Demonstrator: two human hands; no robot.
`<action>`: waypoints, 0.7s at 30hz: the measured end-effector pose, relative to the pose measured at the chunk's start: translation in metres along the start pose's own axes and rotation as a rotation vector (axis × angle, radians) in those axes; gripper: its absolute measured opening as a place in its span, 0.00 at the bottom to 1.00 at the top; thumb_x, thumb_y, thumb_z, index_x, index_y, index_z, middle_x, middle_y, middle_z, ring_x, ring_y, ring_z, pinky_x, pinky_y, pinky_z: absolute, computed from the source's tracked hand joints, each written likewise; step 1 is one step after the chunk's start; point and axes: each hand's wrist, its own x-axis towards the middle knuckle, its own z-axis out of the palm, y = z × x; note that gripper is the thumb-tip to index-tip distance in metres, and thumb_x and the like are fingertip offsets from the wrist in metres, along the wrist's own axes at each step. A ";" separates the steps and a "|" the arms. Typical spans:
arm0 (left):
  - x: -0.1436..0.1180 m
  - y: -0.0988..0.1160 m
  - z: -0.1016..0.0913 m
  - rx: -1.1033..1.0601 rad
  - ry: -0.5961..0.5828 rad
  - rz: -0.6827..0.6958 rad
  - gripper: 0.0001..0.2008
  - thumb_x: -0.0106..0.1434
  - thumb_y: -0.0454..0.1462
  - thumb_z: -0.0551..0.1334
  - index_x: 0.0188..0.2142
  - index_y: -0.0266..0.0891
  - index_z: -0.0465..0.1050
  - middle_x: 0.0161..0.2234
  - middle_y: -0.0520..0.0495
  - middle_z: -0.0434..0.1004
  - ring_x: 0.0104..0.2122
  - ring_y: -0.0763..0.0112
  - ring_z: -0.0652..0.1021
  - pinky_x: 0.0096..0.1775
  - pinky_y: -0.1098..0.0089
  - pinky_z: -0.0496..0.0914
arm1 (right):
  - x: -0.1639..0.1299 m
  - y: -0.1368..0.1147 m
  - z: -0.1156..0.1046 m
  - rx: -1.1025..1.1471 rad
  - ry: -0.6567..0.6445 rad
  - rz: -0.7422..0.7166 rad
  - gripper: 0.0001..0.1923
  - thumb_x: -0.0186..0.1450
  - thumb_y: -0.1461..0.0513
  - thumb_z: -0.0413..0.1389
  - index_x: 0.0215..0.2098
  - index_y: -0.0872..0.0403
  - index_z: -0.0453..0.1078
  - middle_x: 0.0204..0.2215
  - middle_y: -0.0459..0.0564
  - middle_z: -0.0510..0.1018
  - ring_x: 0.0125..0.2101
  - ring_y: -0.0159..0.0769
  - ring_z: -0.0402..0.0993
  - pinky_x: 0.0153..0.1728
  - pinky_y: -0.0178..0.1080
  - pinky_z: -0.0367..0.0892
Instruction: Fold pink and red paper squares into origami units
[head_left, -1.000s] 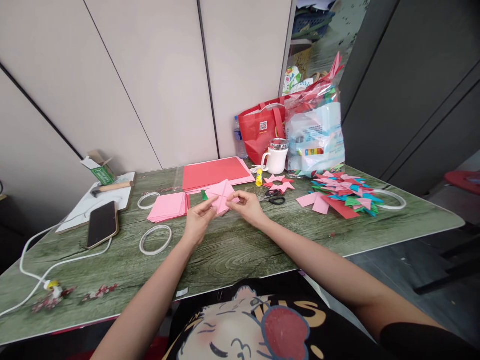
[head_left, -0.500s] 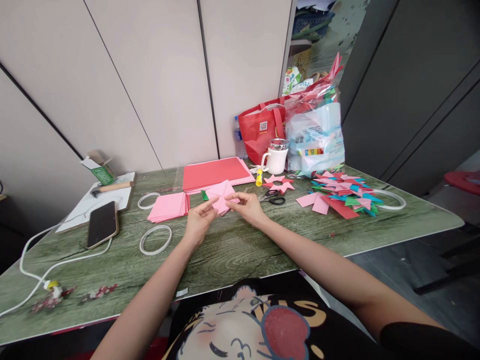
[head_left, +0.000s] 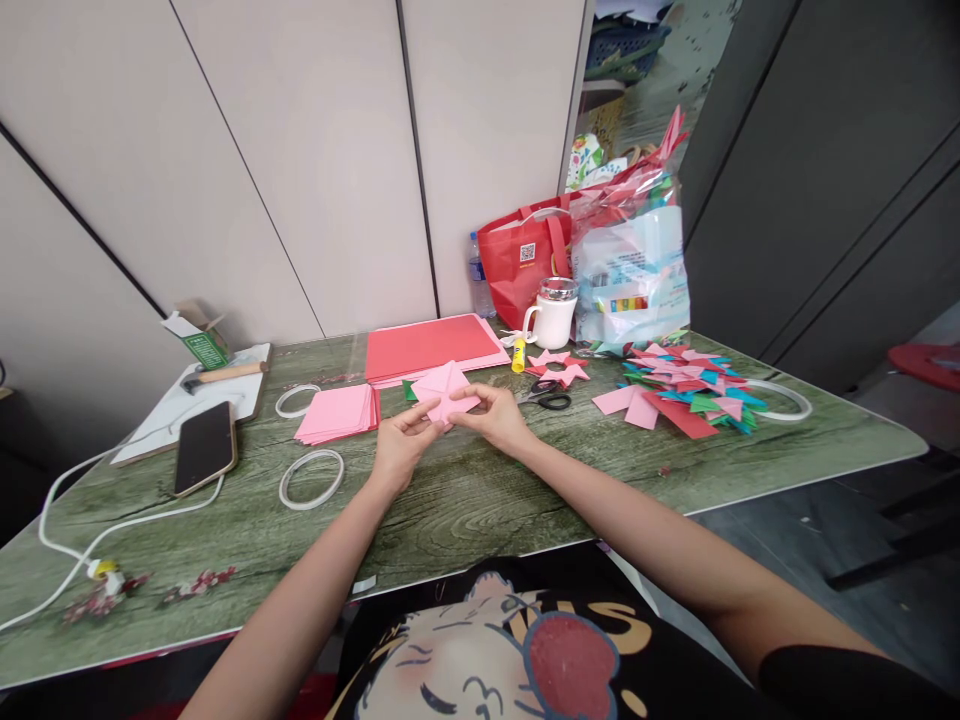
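Observation:
Between my two hands is a pink square of paper with crossing creases, held just above the table. My left hand pinches its near left edge between thumb and fingers. On its near right side, my right hand grips the paper with thumb and forefinger. A bit of green paper shows behind the sheet's left corner. Left of my hands lies a stack of pink paper squares, with some red at its right edge. Black-handled scissors lie right of my right hand, their blades partly hidden.
Large red and pink sheets lie behind my hands. A yellow glue stick, a white mug and a pink-and-red paper ring stand or lie nearby. Folded paper pieces are heaped right. Tape rolls and a phone lie left.
My left hand has shifted slightly right, its fingertips now farther in over the near edge of the pink paper. The right hand is nearly where it was.

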 end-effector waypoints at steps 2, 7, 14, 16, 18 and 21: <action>0.000 -0.001 0.001 0.013 0.004 -0.006 0.29 0.40 0.37 0.70 0.44 0.32 0.72 0.29 0.43 0.79 0.32 0.64 0.78 0.42 0.62 0.69 | 0.000 0.000 0.000 0.006 -0.003 0.004 0.17 0.45 0.59 0.62 0.33 0.56 0.70 0.30 0.48 0.77 0.25 0.36 0.74 0.27 0.36 0.70; 0.000 -0.003 0.001 0.011 0.030 0.004 0.28 0.40 0.36 0.70 0.44 0.32 0.72 0.32 0.41 0.79 0.34 0.63 0.78 0.44 0.62 0.69 | -0.001 -0.001 0.001 0.006 -0.020 0.036 0.19 0.45 0.59 0.63 0.34 0.57 0.69 0.27 0.48 0.77 0.25 0.35 0.74 0.26 0.36 0.69; 0.000 -0.005 0.001 0.009 0.041 0.029 0.27 0.41 0.35 0.69 0.44 0.31 0.72 0.33 0.41 0.79 0.35 0.63 0.78 0.44 0.62 0.69 | -0.002 0.001 0.003 -0.038 -0.021 -0.013 0.18 0.45 0.61 0.62 0.34 0.57 0.68 0.29 0.47 0.75 0.25 0.31 0.71 0.26 0.33 0.67; 0.000 -0.005 0.001 0.009 0.035 0.026 0.28 0.41 0.36 0.69 0.44 0.31 0.71 0.33 0.41 0.79 0.34 0.63 0.78 0.44 0.63 0.69 | -0.001 0.001 0.003 0.023 -0.036 0.006 0.16 0.47 0.62 0.60 0.34 0.56 0.67 0.31 0.47 0.75 0.24 0.30 0.72 0.26 0.33 0.68; 0.000 -0.004 0.001 0.018 0.035 0.032 0.27 0.42 0.35 0.69 0.45 0.32 0.71 0.33 0.41 0.79 0.33 0.63 0.78 0.43 0.63 0.70 | 0.000 0.001 0.003 0.078 -0.039 0.022 0.14 0.48 0.64 0.57 0.34 0.55 0.67 0.30 0.47 0.75 0.23 0.30 0.72 0.26 0.33 0.69; 0.000 -0.002 0.001 0.014 0.042 0.041 0.26 0.42 0.34 0.68 0.44 0.32 0.71 0.34 0.42 0.79 0.33 0.65 0.78 0.42 0.64 0.70 | 0.001 0.003 0.003 0.106 -0.030 0.020 0.11 0.49 0.65 0.53 0.33 0.55 0.68 0.27 0.45 0.75 0.21 0.29 0.73 0.26 0.33 0.69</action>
